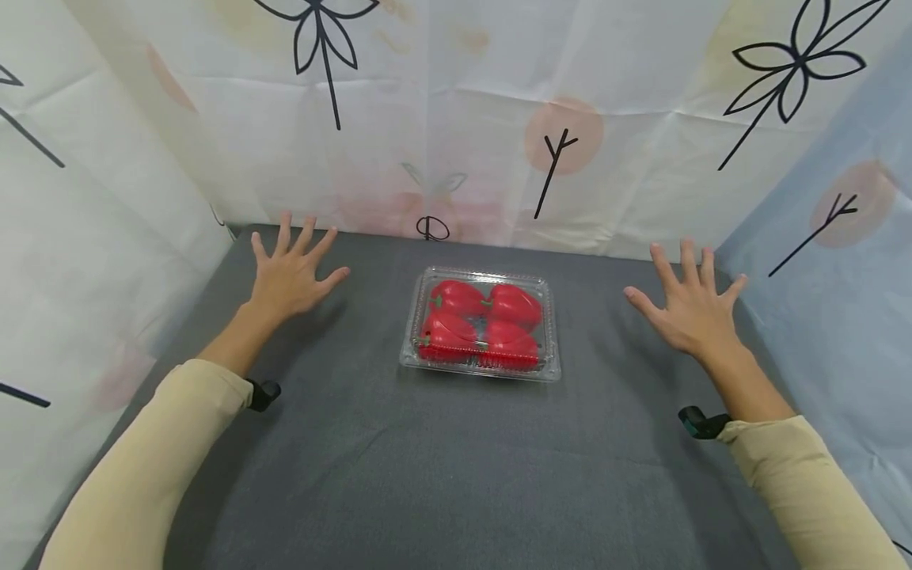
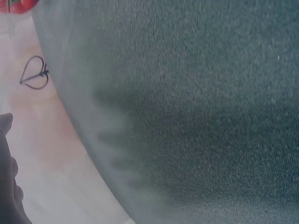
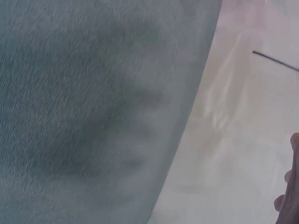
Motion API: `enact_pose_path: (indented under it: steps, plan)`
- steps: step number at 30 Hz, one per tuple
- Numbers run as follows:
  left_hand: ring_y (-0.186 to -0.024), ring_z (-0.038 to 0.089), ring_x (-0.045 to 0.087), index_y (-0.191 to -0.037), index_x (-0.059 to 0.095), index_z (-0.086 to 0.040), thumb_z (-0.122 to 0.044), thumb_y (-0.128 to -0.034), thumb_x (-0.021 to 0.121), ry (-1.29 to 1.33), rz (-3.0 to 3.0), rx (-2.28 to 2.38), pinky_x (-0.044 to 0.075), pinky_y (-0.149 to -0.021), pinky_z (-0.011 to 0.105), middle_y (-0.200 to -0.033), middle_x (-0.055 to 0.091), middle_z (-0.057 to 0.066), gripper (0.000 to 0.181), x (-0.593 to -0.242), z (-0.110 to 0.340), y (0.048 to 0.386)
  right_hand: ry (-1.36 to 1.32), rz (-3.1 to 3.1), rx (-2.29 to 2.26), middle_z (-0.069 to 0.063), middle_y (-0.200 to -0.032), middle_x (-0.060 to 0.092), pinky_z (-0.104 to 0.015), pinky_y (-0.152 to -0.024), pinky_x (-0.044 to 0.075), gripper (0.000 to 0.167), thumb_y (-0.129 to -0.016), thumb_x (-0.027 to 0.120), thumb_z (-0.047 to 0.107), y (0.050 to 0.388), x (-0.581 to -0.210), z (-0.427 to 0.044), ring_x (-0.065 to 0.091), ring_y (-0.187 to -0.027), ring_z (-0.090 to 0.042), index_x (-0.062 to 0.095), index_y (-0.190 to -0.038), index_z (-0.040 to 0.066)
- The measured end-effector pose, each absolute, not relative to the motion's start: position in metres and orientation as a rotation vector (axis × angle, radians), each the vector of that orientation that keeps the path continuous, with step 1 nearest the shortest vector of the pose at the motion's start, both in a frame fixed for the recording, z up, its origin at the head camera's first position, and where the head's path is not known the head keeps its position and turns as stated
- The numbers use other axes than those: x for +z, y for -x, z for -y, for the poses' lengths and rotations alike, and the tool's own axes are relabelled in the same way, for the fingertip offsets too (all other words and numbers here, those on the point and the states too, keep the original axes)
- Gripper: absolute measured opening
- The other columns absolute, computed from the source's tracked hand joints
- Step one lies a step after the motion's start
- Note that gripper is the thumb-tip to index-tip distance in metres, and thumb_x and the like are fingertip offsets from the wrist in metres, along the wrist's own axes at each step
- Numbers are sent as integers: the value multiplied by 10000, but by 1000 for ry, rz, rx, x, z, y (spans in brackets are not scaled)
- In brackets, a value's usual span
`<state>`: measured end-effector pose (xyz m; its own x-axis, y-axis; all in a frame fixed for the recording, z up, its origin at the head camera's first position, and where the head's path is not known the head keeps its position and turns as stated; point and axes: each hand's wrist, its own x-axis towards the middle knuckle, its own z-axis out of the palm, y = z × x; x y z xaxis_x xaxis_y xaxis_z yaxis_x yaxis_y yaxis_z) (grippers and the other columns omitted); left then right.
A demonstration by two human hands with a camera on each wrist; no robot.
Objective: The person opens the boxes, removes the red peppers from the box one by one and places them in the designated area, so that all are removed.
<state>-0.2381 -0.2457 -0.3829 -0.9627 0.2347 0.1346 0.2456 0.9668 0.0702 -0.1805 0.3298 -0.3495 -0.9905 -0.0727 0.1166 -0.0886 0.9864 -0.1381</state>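
Observation:
In the head view a clear plastic clamshell box point(image 1: 409, 348) sits with its lid over several red bell peppers point(image 1: 514, 306), which look glossy and have short green stems. To the left of the box my left hand point(image 1: 286, 277) hovers with fingers spread, touching nothing. My right hand point(image 1: 687, 309) is held out on the other side, its fingers also spread and holding nothing. The left wrist view catches part of the left hand point(image 2: 8, 182) at its edge and a bit of a red pepper point(image 2: 21, 5) in the corner. Part of the right hand point(image 3: 290, 186) shows in the right wrist view.
A grey cloth-covered table point(image 1: 427, 475) lies under the box and hands. Patterned white fabric point(image 1: 463, 119) hangs along its back edge, with more fabric point(image 1: 841, 277) at the right and left. Each wrist wears a dark strapped device point(image 1: 265, 394).

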Motion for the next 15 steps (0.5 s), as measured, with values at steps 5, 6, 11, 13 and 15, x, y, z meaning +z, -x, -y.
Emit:
enact_pose_path:
  steps: [5,6,11,13,15]
  plan:
    - [-1503,333,-157,-1599,203,-237,-625,-980,422,419,2957,-138,-63,-1054,764,-1658,88,130,763,-382,237,233,-199,3009,211,-161,-1647,-114,-791,-990,-144,847,-958,329,713,177,-346,-313,-157,-1473,-445,55,-1611,247]
    - [-1502,323,-164,-1599,203,-238,-623,-980,427,431,2950,-136,-61,-1055,763,-1658,89,126,763,-382,235,232,-216,3005,209,-159,-1649,-104,-789,-994,-142,845,-960,334,709,177,-345,-310,-159,-1476,-433,69,-1611,241]
    - [-1512,319,-125,-1593,236,-239,-604,-974,465,505,2911,-148,-43,-1063,760,-1661,96,106,754,-382,225,226,-306,2983,193,-150,-1657,-55,-786,-1012,-112,838,-960,369,694,173,-344,-294,-136,-1496,-391,89,-1611,246]
    - [-1515,329,-98,-1589,252,-238,-596,-970,482,539,2898,-159,-30,-1064,762,-1661,100,100,751,-382,220,223,-346,2973,183,-139,-1660,-57,-785,-1019,-100,837,-958,381,688,171,-343,-288,-116,-1501,-389,82,-1611,258]
    - [-1517,337,-73,-1587,259,-242,-593,-967,491,575,2882,-165,-18,-1065,762,-1662,100,92,749,-382,216,221,-391,2958,186,-128,-1662,-56,-777,-1029,-95,835,-957,402,677,169,-342,-281,-98,-1506,-383,94,-1611,259]
